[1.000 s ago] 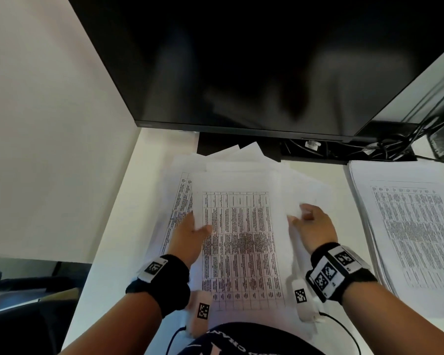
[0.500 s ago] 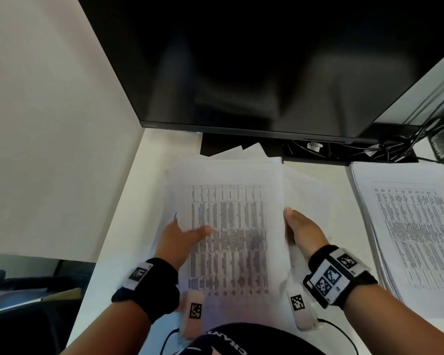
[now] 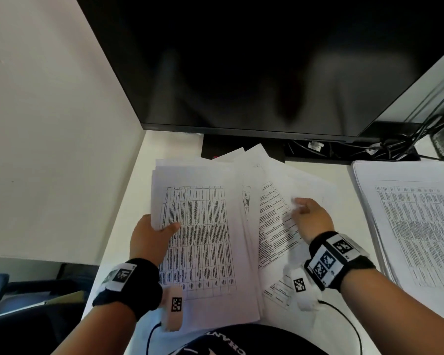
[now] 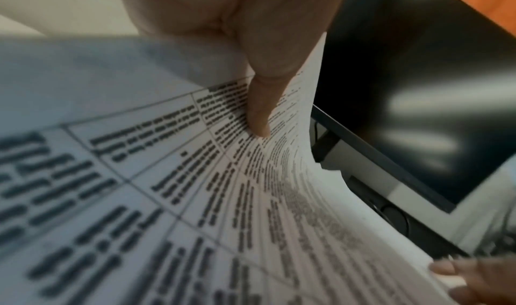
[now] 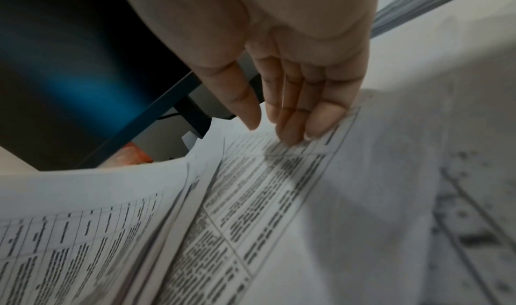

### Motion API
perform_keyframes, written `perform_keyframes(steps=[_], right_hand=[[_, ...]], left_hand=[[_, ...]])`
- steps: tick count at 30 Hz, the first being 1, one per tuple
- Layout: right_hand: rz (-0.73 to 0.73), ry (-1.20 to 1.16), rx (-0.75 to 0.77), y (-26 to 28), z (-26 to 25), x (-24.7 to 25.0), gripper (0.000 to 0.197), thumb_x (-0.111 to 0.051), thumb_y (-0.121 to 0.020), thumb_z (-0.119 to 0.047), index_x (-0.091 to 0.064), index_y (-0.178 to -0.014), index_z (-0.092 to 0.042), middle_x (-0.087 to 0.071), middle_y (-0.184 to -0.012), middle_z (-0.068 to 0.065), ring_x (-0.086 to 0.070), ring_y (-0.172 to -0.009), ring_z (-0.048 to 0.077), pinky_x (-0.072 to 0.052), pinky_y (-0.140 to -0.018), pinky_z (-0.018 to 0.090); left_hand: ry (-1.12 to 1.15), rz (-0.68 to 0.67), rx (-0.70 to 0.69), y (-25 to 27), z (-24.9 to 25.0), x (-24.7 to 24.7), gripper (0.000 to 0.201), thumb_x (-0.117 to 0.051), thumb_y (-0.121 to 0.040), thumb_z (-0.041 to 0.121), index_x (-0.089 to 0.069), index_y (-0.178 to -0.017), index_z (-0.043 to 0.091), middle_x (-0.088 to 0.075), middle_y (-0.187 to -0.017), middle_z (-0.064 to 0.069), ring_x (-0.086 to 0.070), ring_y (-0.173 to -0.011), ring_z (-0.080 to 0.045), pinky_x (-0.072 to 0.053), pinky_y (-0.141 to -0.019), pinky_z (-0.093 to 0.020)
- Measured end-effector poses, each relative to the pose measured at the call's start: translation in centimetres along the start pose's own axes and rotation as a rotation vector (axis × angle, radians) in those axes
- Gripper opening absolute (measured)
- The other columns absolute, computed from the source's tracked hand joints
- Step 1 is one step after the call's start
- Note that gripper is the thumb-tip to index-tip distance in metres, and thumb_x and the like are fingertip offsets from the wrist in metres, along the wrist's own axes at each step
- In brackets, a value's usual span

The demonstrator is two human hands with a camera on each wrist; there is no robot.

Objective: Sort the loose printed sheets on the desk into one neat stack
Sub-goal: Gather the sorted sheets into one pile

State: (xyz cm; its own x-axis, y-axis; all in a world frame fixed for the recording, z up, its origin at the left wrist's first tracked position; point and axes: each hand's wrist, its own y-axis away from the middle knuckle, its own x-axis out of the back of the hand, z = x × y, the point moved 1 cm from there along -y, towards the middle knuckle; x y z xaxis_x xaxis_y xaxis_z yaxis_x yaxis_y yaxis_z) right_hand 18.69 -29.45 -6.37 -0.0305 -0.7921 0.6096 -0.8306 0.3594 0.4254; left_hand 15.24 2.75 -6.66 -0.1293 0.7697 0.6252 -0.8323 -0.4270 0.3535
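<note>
A gathered bundle of printed table sheets (image 3: 205,239) lies at the desk's left front. My left hand (image 3: 162,230) grips its left edge, thumb on top, as the left wrist view shows with the thumb (image 4: 259,111) pressed on the print (image 4: 167,199). To the right, loose sheets (image 3: 274,226) lie fanned and skewed on the white desk (image 3: 128,226). My right hand (image 3: 304,208) rests on them with straight fingers (image 5: 296,119) flat on a printed sheet (image 5: 265,199).
A second thick pile of printed sheets (image 3: 418,231) lies at the right. A large dark monitor (image 3: 254,65) hangs over the back of the desk, with cables (image 3: 395,144) behind it. A pale partition wall (image 3: 49,124) bounds the left side.
My left hand has taken the bundle by its left edge and drawn it leftward. My right hand let go of its right edge and moved right onto the fanned loose sheets.
</note>
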Motion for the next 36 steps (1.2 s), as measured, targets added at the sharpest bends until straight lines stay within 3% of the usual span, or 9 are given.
perform_keyframes(steps=[6,9,14,21,26,28,31,33,36], right_hand=[[-0.187,-0.009,-0.069,0.1,1.0,-1.4,0.036,-0.066,-0.083,-0.014,-0.06,-0.118,-0.016,-0.062,-0.093,-0.003,-0.061,-0.088,0.018,-0.049,-0.086,0.03],[-0.039,0.292,-0.004,-0.2,0.6,-0.5,0.055,-0.068,-0.081,-0.023,-0.047,-0.132,-0.019,-0.054,-0.12,0.008,-0.053,-0.11,0.028,-0.044,-0.095,0.035],[0.012,0.634,-0.055,-1.2,1.5,1.9,0.074,-0.073,-0.071,-0.047,-0.038,-0.134,-0.027,-0.046,-0.132,0.006,-0.043,-0.12,0.03,-0.037,-0.097,0.044],[-0.13,0.495,-0.074,-2.3,2.3,1.8,0.054,-0.056,-0.09,-0.034,-0.041,-0.139,-0.018,-0.05,-0.139,0.007,-0.049,-0.124,0.029,-0.037,-0.105,0.044],[-0.155,0.161,0.076,-2.5,1.0,5.0,0.043,-0.051,-0.092,-0.003,-0.049,-0.132,-0.016,-0.061,-0.12,0.006,-0.057,-0.096,0.02,-0.046,-0.087,0.029],[-0.201,0.132,0.185,-1.6,-0.5,6.4,0.024,-0.052,-0.094,-0.015,-0.057,-0.113,-0.029,-0.062,-0.096,-0.008,-0.052,-0.074,0.007,-0.04,-0.066,0.018],[-0.318,0.02,0.359,-0.1,-2.7,7.9,0.028,-0.055,-0.089,-0.005,-0.067,-0.085,-0.03,-0.066,-0.069,-0.015,-0.058,-0.064,0.001,-0.044,-0.061,0.012],[-0.406,-0.057,0.4,0.4,-3.4,8.2,0.034,-0.056,-0.084,0.006,-0.071,-0.078,-0.024,-0.069,-0.073,-0.01,-0.064,-0.067,0.004,-0.052,-0.067,0.016],[-0.408,-0.25,0.396,1.7,-4.6,9.1,0.01,-0.063,-0.085,-0.028,-0.073,-0.084,-0.023,-0.072,-0.086,-0.009,-0.068,-0.079,0.009,-0.056,-0.075,0.028]], left_hand=[[-0.161,0.024,-0.185,1.0,0.8,-0.6,0.015,-0.067,-0.085,0.024,-0.056,-0.075,0.02,-0.058,-0.083,-0.003,-0.058,-0.076,-0.025,-0.049,-0.071,-0.036],[-0.234,0.084,-0.219,0.4,0.5,-0.1,0.017,-0.064,-0.086,0.02,-0.057,-0.073,0.013,-0.053,-0.076,-0.001,-0.053,-0.072,-0.026,-0.041,-0.065,-0.035],[-0.072,0.009,-0.152,-0.1,0.3,1.4,0.026,-0.071,-0.081,0.021,-0.057,-0.102,0.023,-0.064,-0.084,0.006,-0.061,-0.078,-0.021,-0.049,-0.071,-0.032],[0.068,-0.217,-0.069,0.9,1.7,1.2,0.027,-0.081,-0.072,0.023,-0.067,-0.094,0.016,-0.07,-0.085,0.001,-0.065,-0.079,-0.016,-0.051,-0.067,-0.029],[-0.005,-0.339,-0.335,2.1,4.8,0.4,0.034,-0.083,-0.062,0.032,-0.065,-0.088,0.023,-0.063,-0.094,0.019,-0.057,-0.084,0.013,-0.043,-0.071,-0.011],[0.044,-0.334,-0.381,2.3,5.9,0.2,0.045,-0.074,-0.057,0.042,-0.065,-0.099,0.032,-0.057,-0.106,0.03,-0.055,-0.093,0.015,-0.043,-0.082,-0.01],[0.058,-0.35,-0.376,2.6,7.8,-0.4,0.054,-0.083,-0.068,0.029,-0.049,-0.099,0.056,-0.052,-0.108,0.032,-0.052,-0.088,0.018,-0.04,-0.074,-0.005],[0.076,-0.347,-0.379,2.6,8.5,-1.0,0.037,-0.08,-0.073,0.026,-0.057,-0.096,0.044,-0.065,-0.092,0.017,-0.06,-0.08,0.008,-0.046,-0.067,-0.008],[0.118,-0.296,-0.394,2.7,9.2,-1.5,0.028,-0.077,-0.076,0.023,-0.055,-0.094,0.024,-0.069,-0.075,0.011,-0.064,-0.071,-0.002,-0.05,-0.06,-0.014]])
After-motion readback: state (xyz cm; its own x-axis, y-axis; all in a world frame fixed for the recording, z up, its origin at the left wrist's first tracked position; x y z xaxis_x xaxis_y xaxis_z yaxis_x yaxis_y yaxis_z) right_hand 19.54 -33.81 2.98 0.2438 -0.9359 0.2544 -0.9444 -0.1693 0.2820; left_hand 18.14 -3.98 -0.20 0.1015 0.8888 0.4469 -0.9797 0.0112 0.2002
